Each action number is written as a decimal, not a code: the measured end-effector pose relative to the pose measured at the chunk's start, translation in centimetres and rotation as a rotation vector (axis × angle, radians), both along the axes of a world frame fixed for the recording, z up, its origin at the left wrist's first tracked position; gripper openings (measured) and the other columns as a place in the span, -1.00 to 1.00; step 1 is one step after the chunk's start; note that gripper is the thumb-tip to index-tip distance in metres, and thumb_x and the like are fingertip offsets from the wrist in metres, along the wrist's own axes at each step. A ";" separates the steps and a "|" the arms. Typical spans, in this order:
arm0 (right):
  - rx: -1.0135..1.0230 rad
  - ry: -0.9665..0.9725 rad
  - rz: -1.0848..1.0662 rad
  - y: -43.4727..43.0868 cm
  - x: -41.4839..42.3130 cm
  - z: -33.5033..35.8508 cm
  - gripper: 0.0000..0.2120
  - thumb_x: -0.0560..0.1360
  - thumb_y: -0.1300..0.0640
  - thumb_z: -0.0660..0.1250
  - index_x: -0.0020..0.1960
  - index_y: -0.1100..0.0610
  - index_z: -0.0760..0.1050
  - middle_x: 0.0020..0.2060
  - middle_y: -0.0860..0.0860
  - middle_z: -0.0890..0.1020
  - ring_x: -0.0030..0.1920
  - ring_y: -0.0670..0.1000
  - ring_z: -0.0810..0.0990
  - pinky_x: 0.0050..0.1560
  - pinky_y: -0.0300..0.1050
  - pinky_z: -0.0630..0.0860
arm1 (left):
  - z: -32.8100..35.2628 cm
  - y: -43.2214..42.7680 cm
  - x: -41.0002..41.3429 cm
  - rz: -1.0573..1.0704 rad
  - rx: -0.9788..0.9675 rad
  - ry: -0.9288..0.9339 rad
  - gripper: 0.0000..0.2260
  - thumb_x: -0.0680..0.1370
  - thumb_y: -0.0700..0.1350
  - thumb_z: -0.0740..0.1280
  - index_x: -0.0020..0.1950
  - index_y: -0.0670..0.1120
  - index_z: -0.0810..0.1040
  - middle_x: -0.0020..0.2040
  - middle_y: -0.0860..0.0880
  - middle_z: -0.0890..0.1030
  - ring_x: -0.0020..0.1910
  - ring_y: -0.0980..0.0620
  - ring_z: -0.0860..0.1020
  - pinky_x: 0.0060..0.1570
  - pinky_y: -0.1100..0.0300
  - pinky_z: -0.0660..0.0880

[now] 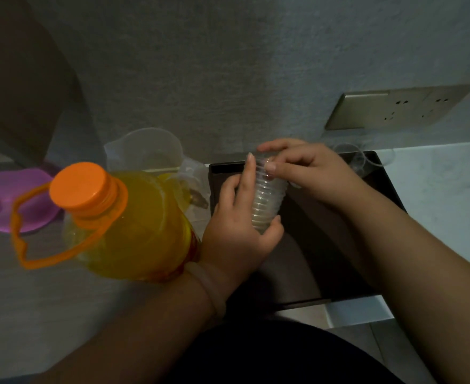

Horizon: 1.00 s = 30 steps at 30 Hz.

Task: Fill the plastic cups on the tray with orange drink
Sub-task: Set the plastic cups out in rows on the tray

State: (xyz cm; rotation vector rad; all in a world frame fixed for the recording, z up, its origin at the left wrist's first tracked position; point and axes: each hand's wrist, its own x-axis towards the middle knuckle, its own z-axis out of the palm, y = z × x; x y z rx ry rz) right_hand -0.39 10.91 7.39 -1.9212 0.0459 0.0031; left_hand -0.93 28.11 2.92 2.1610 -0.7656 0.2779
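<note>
Left hand (pixel 239 231) wraps the lower end of a stack of cups (pixel 267 198): thumb on one side, index finger lying up along the other. That reads as a steadying grip, so the stack doesn't twist while the top one gets peeled.

Right hand (pixel 311 167) is curled over the far end of the stack, fingertips pinching at the top rim. Looks like it's working one cup loose. Nested clear plastic sticks, hence two hands.

The stack is held above the tray (pixel 339 259), not resting on it and tilted a bit. A freed cup can go straight down onto the dark surface.

At least one loose cup (pixel 350 155) sits at the tray's far right corner. Another clear rim shows just past the tray edge, but I can't tell if it's on or off the tray. Nothing I can see has drink in it.

Bottle (pixel 134 225) of orange drink stands just left of the tray, against the left wrist. The cap (pixel 80 185) is on, so pouring hasn't started. It's parked close for a short reach once the cups are out.

Behind it is a clear jug (pixel 145 151), with a purple bowl (pixel 9 200) at far left. Neither is in use.

Judgement: setup phase, early in the task. Risk is pulling off two cups at once, or knocking the bottle with the left forearm.
</note>
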 end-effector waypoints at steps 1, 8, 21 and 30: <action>0.033 0.005 -0.019 0.1 0.0 0.0 -0.86 0.36 0.00 0.39 -0.22 0.06 0.65 0.16 -0.09 0.59 0.17 -0.15 0.56 0.17 -0.21 0.45 | 0.2 0.0 0.0 -0.001 0.007 -0.043 -0.23 0.36 -0.07 0.41 0.49 -0.24 0.22 0.29 -0.19 0.44 0.18 -0.06 0.52 0.10 0.20 0.52; 0.276 -0.071 -0.230 0.9 0.8 0.7 -0.93 0.32 0.12 0.39 -0.31 -0.01 0.62 0.04 -0.05 0.64 0.07 -0.13 0.61 0.08 -0.26 0.46 | 0.2 0.5 -0.6 0.014 0.006 -0.030 -0.23 0.31 -0.10 0.44 0.48 -0.22 0.26 0.24 -0.13 0.46 0.11 0.02 0.52 0.08 0.37 0.45; 0.011 -0.254 -0.180 -0.6 1.5 1.9 -0.51 0.42 0.31 0.43 0.28 -0.01 0.43 0.20 -0.08 0.52 0.33 -0.11 0.43 0.37 -0.21 0.35 | -2.9 1.0 -1.9 -0.133 -0.116 0.056 -0.16 0.40 -0.09 0.49 0.53 -0.04 0.05 0.40 -0.06 0.25 0.40 0.29 0.19 0.36 0.37 0.18; -0.098 -0.151 -0.118 -0.2 2.4 0.3 -0.53 0.44 0.28 0.45 0.28 -0.02 0.44 0.31 0.01 0.46 0.35 -0.11 0.41 0.30 -0.41 0.32 | -2.3 2.1 -3.2 -0.111 -0.034 -0.065 -0.21 0.41 -0.05 0.46 0.51 -0.18 0.12 0.35 -0.04 0.27 0.38 0.30 0.17 0.37 0.35 0.17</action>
